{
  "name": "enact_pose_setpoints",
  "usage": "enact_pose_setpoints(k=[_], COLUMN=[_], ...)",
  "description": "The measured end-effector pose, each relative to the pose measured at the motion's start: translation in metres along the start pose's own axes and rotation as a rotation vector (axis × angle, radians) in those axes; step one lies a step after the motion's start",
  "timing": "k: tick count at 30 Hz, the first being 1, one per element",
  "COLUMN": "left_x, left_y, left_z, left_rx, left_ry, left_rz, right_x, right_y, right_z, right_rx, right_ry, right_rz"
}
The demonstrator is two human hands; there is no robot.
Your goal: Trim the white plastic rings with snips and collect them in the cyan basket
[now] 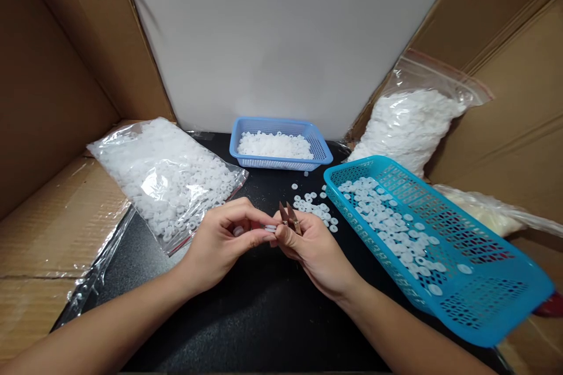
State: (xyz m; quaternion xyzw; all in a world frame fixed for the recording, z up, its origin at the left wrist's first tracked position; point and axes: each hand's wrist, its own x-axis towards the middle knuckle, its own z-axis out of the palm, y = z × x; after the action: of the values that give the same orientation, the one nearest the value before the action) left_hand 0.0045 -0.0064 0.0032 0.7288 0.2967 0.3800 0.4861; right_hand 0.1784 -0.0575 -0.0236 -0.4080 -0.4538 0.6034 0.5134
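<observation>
My left hand (222,234) pinches a small white plastic ring (270,228) between thumb and forefinger, and another white piece (238,231) shows in its curled fingers. Close against it, my right hand (314,249) is closed around small thread snips (290,220), their two pointed blades apart and tilted upward. The fingertips of both hands meet at the ring. Just beyond my right hand, loose white rings (314,206) lie scattered on the black tabletop (264,322). The snips' lower part is hidden in my grip.
A blue basket (281,162) of white pieces stands at the back. At right, a turquoise basket (497,319) holds more rings. Full clear bags lie at left (167,179) and back right (409,123), with a smaller bag (484,211) behind the turquoise basket. Cardboard walls (57,41) flank the table.
</observation>
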Motion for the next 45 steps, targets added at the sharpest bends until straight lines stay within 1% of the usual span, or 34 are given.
enact_pose_setpoints(k=[3,6,9,11,12,16,25,30,36,45], left_x=[0.0,-0.001,-0.002,-0.002,-0.002,-0.003,-0.003,-0.004,-0.008,-0.007], left_y=[0.0,0.001,0.001,0.001,0.001,0.001,0.003,0.0,-0.002,0.0], left_z=[0.0,0.0,0.0,0.0,0.0,0.001,0.002,0.003,0.002,0.0], left_rx=[-0.086,-0.275,-0.438,-0.486,-0.503,-0.558,-0.545,-0.507,-0.41,-0.37], left_ry=[0.026,0.035,0.023,0.021,0.021,0.02,0.034,0.037,0.02,0.008], left_rz=[-0.086,-0.201,-0.282,-0.338,-0.36,-0.38,-0.373,-0.344,-0.296,-0.292], right_x=[-0.003,-0.008,-0.013,-0.015,-0.015,-0.015,-0.015,-0.015,-0.015,-0.017], right_y=[-0.004,-0.011,-0.017,-0.019,-0.019,-0.017,-0.015,-0.013,-0.013,-0.015], right_z=[-0.003,-0.009,-0.013,-0.013,-0.013,-0.01,-0.009,-0.008,-0.007,-0.008], right_rx=[-0.228,-0.571,-0.933,-1.081,-1.133,-1.228,-1.237,-1.231,-1.242,-1.298], right_ry=[0.136,0.241,0.251,0.245,0.248,0.264,0.29,0.266,0.256,0.26], right_rz=[-0.186,-0.454,-0.77,-0.912,-0.95,-0.989,-0.978,-0.967,-0.97,-0.984])
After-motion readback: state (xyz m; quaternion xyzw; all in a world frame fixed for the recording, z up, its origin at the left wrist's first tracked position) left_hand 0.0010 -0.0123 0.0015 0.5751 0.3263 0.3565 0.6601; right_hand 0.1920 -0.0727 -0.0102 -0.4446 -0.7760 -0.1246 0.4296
